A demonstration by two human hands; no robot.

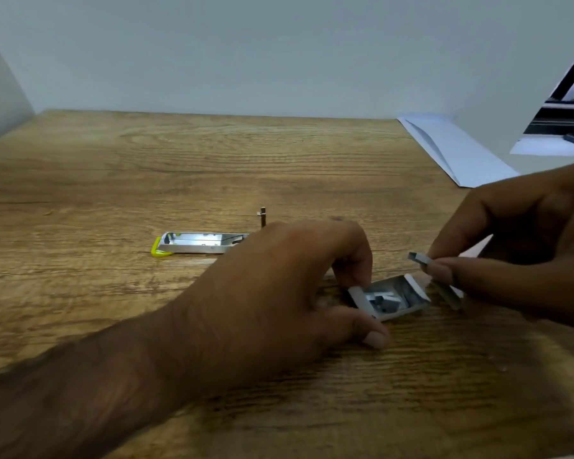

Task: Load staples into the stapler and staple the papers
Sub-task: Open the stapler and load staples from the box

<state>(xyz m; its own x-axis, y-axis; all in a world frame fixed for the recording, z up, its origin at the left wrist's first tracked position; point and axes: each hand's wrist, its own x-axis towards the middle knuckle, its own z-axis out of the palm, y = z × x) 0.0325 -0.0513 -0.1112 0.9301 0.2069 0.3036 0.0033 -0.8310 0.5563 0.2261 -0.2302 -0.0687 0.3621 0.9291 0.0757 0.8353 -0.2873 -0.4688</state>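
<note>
The stapler point(196, 244) lies opened flat on the wooden table point(146, 167), its metal staple channel facing up and a yellow-green tip at its left end. My left hand point(279, 286) hides the stapler's right end and pinches the near end of a small open white staple box point(390, 298) with thumb and forefinger. Loose staple strips lie inside the box. My right hand point(517, 246) holds a short strip of staples point(420, 259) between its fingertips, just above the box's far end. White papers point(454, 150) lie at the back right of the table.
A thin metal pin point(262, 217) stands up behind the stapler. Pale walls close the table at the back and left. A white board and a dark frame point(564, 104) stand at the far right.
</note>
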